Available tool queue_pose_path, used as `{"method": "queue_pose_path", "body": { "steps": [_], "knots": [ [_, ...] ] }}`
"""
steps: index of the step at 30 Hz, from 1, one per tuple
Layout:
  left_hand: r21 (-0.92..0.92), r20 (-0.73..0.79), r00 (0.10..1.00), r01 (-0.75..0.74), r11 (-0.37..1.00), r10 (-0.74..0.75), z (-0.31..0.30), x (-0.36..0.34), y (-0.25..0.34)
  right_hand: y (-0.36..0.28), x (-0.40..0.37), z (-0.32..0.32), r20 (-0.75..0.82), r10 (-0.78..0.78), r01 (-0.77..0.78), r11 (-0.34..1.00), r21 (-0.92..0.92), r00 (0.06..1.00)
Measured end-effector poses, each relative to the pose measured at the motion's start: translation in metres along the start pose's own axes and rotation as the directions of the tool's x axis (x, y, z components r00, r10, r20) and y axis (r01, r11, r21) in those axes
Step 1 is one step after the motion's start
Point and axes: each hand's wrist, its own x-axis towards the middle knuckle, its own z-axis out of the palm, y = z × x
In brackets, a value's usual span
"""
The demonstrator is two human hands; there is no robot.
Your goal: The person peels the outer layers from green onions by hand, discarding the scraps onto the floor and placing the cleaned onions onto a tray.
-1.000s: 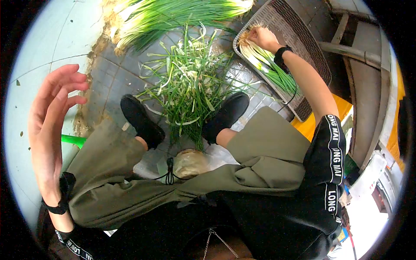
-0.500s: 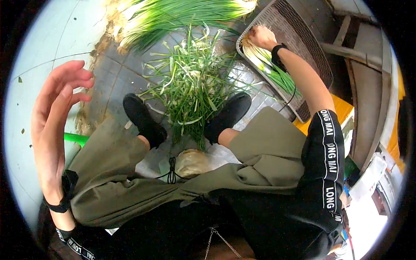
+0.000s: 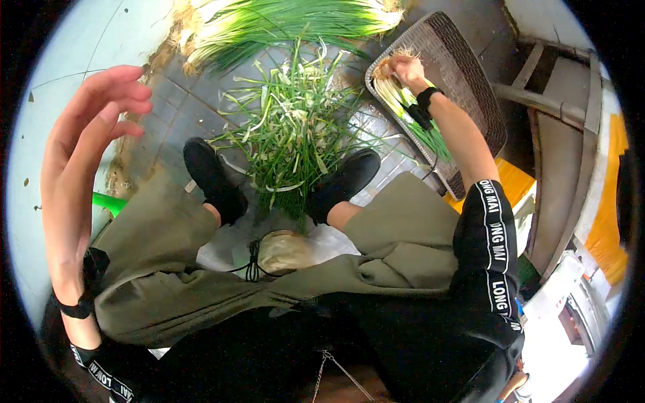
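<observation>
My right hand [image 3: 408, 72] reaches into a grey woven basket [image 3: 470, 74], its fingers curled at the root ends of the green onions [image 3: 398, 101] that lie along its left side. The white stems point toward the far end and the green leaves toward me. Raised at the left over the pale floor, my left hand [image 3: 74, 144] is empty, its fingers loosely bent and apart from the thumb. Between my feet spreads a loose heap of onion leaves and peelings [image 3: 289, 127].
A large pile of green onions [image 3: 289, 27] lies beyond the heap. My black shoes [image 3: 215, 181] flank the peelings. A round pale bundle [image 3: 285, 252] sits between my legs. Right of the basket is a wooden frame [image 3: 544, 101], and something yellow [image 3: 507, 185] stands beneath its near end.
My right hand has shifted slightly toward me at the root ends, its wrist turned a little. My left hand stays raised and open. The whole view has shifted slightly.
</observation>
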Motion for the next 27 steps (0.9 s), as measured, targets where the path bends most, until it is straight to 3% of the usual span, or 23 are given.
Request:
{"method": "queue_pose_path", "body": {
  "steps": [1, 2, 5, 6, 7, 10, 12, 13, 17, 19, 20, 21, 22, 27],
  "knots": [
    [-0.018, -0.005, 1.000, -0.012, 1.000, 0.012, -0.006, -0.002, -0.003, -0.010, -0.010, -0.006, 0.014, 0.034, -0.036, 0.991, 0.131, 0.999],
    [-0.002, 0.013, 1.000, -0.023, 1.000, 0.023, -0.006, -0.002, -0.001, 0.033, 0.034, 0.013, 0.051, 0.054, -0.065, 0.970, 0.233, 0.997],
    [0.007, 0.027, 0.999, -0.035, 0.999, 0.035, -0.001, 0.000, 0.006, 0.050, 0.044, 0.025, -0.049, -0.037, 0.046, 0.976, 0.214, 0.998],
    [0.007, 0.033, 0.999, -0.032, 0.999, 0.032, -0.001, 0.000, 0.007, 0.000, 0.007, 0.004, 0.095, 0.110, -0.141, 0.884, 0.446, 0.989],
    [0.007, 0.019, 0.999, -0.027, 1.000, 0.026, -0.002, 0.000, 0.007, 0.002, 0.013, 0.003, 0.162, 0.163, -0.223, 0.841, 0.493, 0.973],
    [-0.038, 0.054, 0.997, -0.056, 0.998, 0.058, -0.003, 0.000, 0.001, 0.002, 0.011, -0.011, 0.082, 0.105, -0.131, 0.875, 0.466, 0.991],
    [-0.043, 0.046, 0.999, -0.021, 0.999, 0.023, -0.003, 0.002, 0.001, 0.006, 0.014, -0.015, 0.176, 0.064, -0.137, 0.887, 0.441, 0.982],
    [-0.031, 0.048, 0.999, -0.017, 0.999, 0.019, -0.002, 0.003, 0.000, 0.023, 0.026, -0.012, 0.174, -0.001, -0.064, 0.929, 0.363, 0.985],
    [0.015, 0.142, 0.990, -0.022, 1.000, 0.020, 0.006, 0.008, 0.000, -0.031, -0.029, -0.059, 0.239, 0.054, -0.120, 0.955, 0.272, 0.969],
    [-0.065, 0.218, 0.976, 0.006, 0.998, 0.009, 0.019, 0.009, 0.008, -0.034, -0.038, -0.078, 0.273, -0.060, 0.016, 0.987, 0.161, 0.960],
    [-0.079, 0.252, 0.968, 0.002, 0.997, 0.018, 0.028, 0.011, 0.014, -0.034, -0.045, -0.087, 0.264, -0.062, 0.018, 0.986, 0.166, 0.963],
    [-0.077, 0.254, 0.967, -0.010, 0.997, 0.029, 0.037, 0.014, 0.017, -0.033, -0.056, -0.098, 0.272, -0.171, 0.104, 0.964, 0.246, 0.947],
    [-0.049, 0.311, 0.948, -0.061, 0.997, 0.073, 0.044, 0.012, 0.014, -0.037, -0.073, -0.111, 0.255, -0.289, 0.204, 0.927, 0.314, 0.923],
    [-0.064, 0.536, 0.826, -0.164, 0.984, 0.173, 0.125, 0.061, 0.011, -0.053, -0.149, -0.153, -0.021, -0.351, 0.336, 0.875, 0.349, 0.936]
  ]
}}
